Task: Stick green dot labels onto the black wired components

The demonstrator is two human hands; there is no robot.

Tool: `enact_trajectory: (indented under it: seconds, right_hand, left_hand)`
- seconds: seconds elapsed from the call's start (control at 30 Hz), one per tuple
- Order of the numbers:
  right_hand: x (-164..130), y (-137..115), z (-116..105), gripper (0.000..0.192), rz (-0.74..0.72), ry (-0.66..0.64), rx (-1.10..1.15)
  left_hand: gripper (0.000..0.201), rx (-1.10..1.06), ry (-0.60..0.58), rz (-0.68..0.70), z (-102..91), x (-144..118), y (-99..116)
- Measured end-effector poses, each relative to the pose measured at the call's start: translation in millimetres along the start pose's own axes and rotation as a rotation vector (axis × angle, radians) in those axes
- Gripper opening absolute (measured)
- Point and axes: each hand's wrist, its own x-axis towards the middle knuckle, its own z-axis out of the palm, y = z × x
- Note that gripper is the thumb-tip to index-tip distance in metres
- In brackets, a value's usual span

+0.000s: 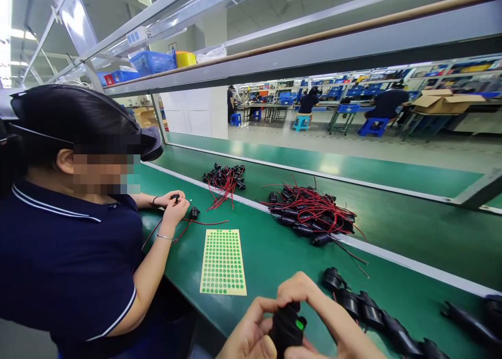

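Note:
At the bottom of the view both my hands close around one black plastic part (287, 328) that bears a small green dot sticker. My left hand (250, 335) grips it from the left and below. My right hand (321, 317) curls over its top and right side, with a finger beside the sticker. A row of similar black parts (364, 309) lies on the green bench just right of my hands. A sheet of green dot stickers (223, 261) lies flat to the upper left of my hands.
A heap of black parts with red wires (309, 212) and a smaller heap (224, 178) sit further back on the green bench (274, 254). A co-worker in a dark shirt (70, 254) sits at left, their hands (174, 204) on a small part. Other people work in the background.

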Motion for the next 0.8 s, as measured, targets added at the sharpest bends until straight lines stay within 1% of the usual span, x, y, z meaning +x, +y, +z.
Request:
enact_trajectory:
  seconds: [0.03,0.07,0.13,0.2,0.27,0.33,0.4,0.47,0.5,0.53,0.57,0.63,0.67,0.7,0.73,0.77,0.8]
  right_hand:
    - [3.4,9.2,-5.5,0.024,0.081,0.007,-0.019]
    - [7.7,21.9,-11.3,0.024,0.161,0.017,-0.060]
    - [17.0,55.3,-23.7,0.029,0.294,0.050,-0.209]
    - [23.4,93.0,-37.1,0.032,0.375,0.078,-0.329]
    - [23.1,126.3,-51.3,0.029,0.431,0.085,-0.441]
    - [16.3,149.3,-64.9,0.026,0.466,0.070,-0.556]
    - [7.6,160.5,-74.5,0.025,0.470,0.065,-0.675]
    - [3.3,161.4,-73.6,0.022,0.426,0.090,-0.786]
    - [3.8,158.8,-67.0,0.021,0.384,0.097,-0.826]
    - [6.0,154.6,-55.6,0.022,0.327,0.090,-0.848]
    - [9.7,149.5,-39.5,0.025,0.258,0.065,-0.853]
    - [18.3,137.9,3.9,0.030,0.091,-0.044,-0.809]
    - [21.9,132.4,28.4,0.035,0.004,-0.111,-0.776]
    - [24.2,127.8,52.8,0.046,-0.075,-0.168,-0.747]
    - [24.8,124.2,75.7,0.055,-0.140,-0.211,-0.723]
    - [23.5,121.6,96.0,0.061,-0.190,-0.240,-0.705]
    - [20.4,120.1,113.2,0.062,-0.223,-0.255,-0.692]
  left_hand:
    - [0.036,-0.013,0.059,0.038,-16.1,16.1,18.9]
    - [0.035,-0.026,0.110,0.077,-34.1,34.3,38.9]
    - [0.036,-0.053,0.213,0.152,-72.0,72.3,75.7]
    - [0.038,-0.075,0.308,0.218,-106.2,104.8,99.9]
    - [0.044,-0.086,0.384,0.261,-132.1,125.1,108.6]
    - [0.046,-0.085,0.436,0.280,-149.7,132.9,106.7]
    - [0.044,-0.077,0.468,0.278,-161.0,133.1,101.3]
    - [0.042,-0.062,0.490,0.260,-168.7,131.6,97.4]
    - [0.042,-0.052,0.499,0.243,-171.7,131.6,96.9]
    - [0.041,-0.040,0.506,0.220,-174.0,132.4,97.4]
    - [0.040,-0.027,0.510,0.192,-175.5,134.0,99.0]
    - [0.040,0.005,0.514,0.124,-175.7,139.0,105.4]
    - [0.040,0.024,0.515,0.088,-173.9,141.4,109.8]
    - [0.039,0.044,0.516,0.053,-170.4,142.8,114.6]
    - [0.039,0.065,0.521,0.021,-165.3,142.3,119.1]
    - [0.038,0.085,0.526,-0.013,-158.5,139.0,122.4]
    - [0.037,0.105,0.533,-0.049,-150.1,131.8,123.3]
